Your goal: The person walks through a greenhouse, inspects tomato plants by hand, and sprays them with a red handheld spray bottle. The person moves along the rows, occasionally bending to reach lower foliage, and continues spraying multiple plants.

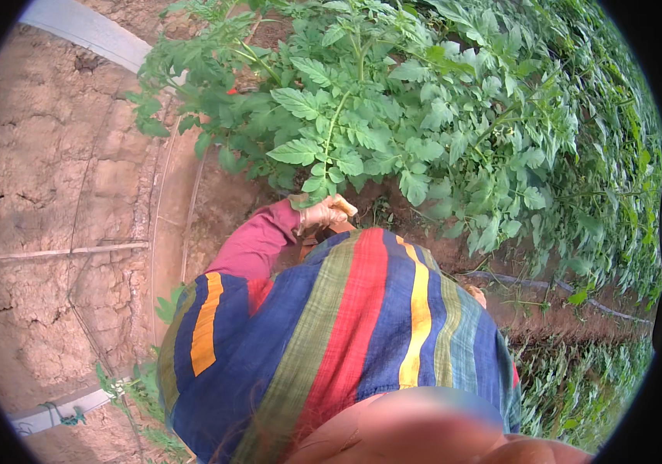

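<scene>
My left hand (324, 212) is in a pale, thin-looking glove stained at the fingertips, just in front of my chest. Its fingers look bent, and whether they hold anything is not clear. Close beneath it shows part of an orange-brown object (308, 246), mostly covered by my striped top (342, 301). Leaves of a tomato plant (322, 151) hang right above the hand and overlap its wrist. Only a small bit of my right hand (476, 294) shows past the right side of my top; its fingers are hidden.
Dense tomato foliage (482, 116) fills the far side and right. At left stands a cracked earthen wall (47, 162) with pale posts (87, 32) and a thin horizontal rod (76, 250). A grey hose-like line (516, 281) runs along the soil (563, 316) at right, with more plants (580, 383) behind.
</scene>
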Demonstrator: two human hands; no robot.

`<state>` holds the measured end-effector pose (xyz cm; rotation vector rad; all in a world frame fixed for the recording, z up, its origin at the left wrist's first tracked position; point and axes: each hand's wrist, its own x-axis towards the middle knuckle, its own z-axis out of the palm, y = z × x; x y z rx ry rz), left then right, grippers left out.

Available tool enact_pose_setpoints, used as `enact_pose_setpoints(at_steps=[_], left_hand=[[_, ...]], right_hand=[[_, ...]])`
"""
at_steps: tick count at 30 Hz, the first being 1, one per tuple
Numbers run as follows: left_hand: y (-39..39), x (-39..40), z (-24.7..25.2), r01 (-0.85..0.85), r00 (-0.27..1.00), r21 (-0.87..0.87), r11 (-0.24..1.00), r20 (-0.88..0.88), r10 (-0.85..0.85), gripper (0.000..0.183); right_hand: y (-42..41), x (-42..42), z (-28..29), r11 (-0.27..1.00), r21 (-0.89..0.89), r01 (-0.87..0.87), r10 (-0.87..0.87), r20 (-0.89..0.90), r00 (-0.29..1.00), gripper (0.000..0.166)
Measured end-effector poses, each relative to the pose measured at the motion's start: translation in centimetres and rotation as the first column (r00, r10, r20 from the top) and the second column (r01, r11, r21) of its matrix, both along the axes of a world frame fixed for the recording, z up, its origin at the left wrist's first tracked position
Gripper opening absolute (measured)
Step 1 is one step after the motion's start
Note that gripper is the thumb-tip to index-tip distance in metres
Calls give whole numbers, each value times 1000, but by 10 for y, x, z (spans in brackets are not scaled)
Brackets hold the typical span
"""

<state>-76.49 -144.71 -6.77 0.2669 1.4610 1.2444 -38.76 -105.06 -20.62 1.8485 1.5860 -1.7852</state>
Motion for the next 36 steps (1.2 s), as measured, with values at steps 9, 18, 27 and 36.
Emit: enact_pose_setpoints(at_steps=[9,18,27,36], left_hand=[[-121,-150,60,-338,899,89,937,-265,349,25],[58,-225,69,-171,959,532,829,-104,265,44],[113,-226,24,-12,997,644,765,-48,56,29],[89,-242,64,-565,822,583,584,455,341,25]], right_hand=[[-148,-178,91,858,-125,-498,492,-78,867,33],[-149,-279,283,874,197,-444,478,-506,718,39],[-145,-408,402,735,632,-247,678,-686,265,60],[-153,-513,387,478,465,-745,747,-661,66,23]])
